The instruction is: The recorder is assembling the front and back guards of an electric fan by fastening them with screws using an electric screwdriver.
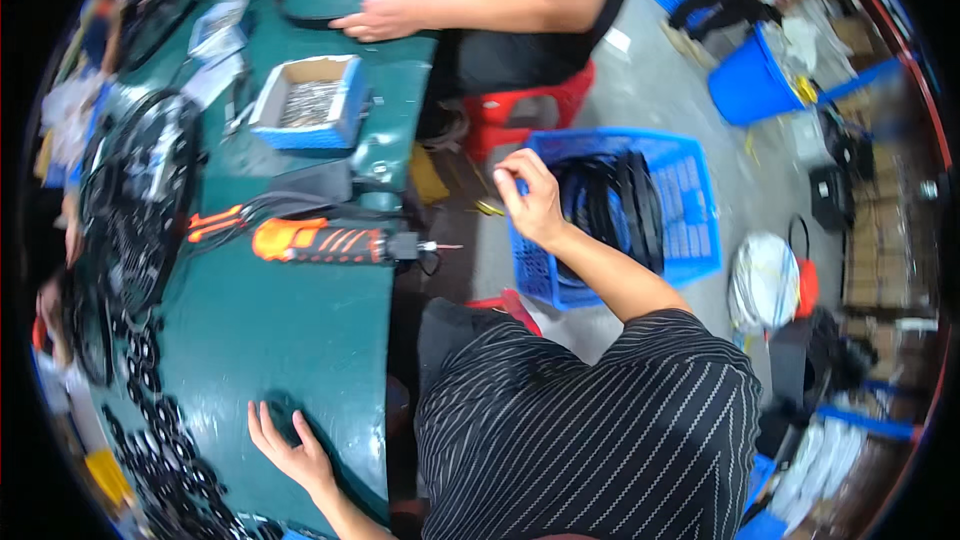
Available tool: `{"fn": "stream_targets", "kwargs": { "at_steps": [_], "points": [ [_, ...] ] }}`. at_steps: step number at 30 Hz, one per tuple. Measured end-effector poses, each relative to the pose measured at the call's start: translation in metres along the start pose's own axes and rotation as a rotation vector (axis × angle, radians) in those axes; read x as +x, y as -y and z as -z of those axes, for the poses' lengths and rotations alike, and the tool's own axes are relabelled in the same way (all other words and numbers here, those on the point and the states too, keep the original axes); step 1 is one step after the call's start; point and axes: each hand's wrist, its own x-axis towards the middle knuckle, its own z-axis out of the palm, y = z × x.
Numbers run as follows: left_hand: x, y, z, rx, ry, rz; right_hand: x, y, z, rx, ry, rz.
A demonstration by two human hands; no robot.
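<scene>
My left hand point(291, 448) is open, fingers spread, over the near part of the green table point(280, 340); whether it presses on the top I cannot tell. My right hand point(532, 197) is off the table's right side, above the left rim of a blue plastic basket point(690, 205). Its fingers are curled in toward the thumb, and anything between them is too small or hidden to make out. Several black hoop-like strips point(635, 210) lie in the basket. An orange-and-black power tool point(325, 240) rests on the table, its thin tip over the edge.
Beyond the tool stands a blue-and-white box point(308, 105) of small metal pieces. Black rings and linked parts point(165, 430) line the table's left side. Across from me, another person's hand point(385, 16) touches a black hoop. A red stool point(530, 105) and blue bin point(752, 82) stand on the floor.
</scene>
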Motion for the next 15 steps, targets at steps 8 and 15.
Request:
{"fn": "stream_targets", "kwargs": {
  "at_steps": [8,15],
  "points": [
    [-0.004,0.008,-0.014,0.059,-0.012,0.018,-0.153,-0.201,0.121,-1.230,0.315,-1.234],
    [0.002,-0.006,-0.012,0.156,-0.084,-0.051,-0.155,-0.228,0.208,-1.218,-0.108,-1.271]
  ]
}}
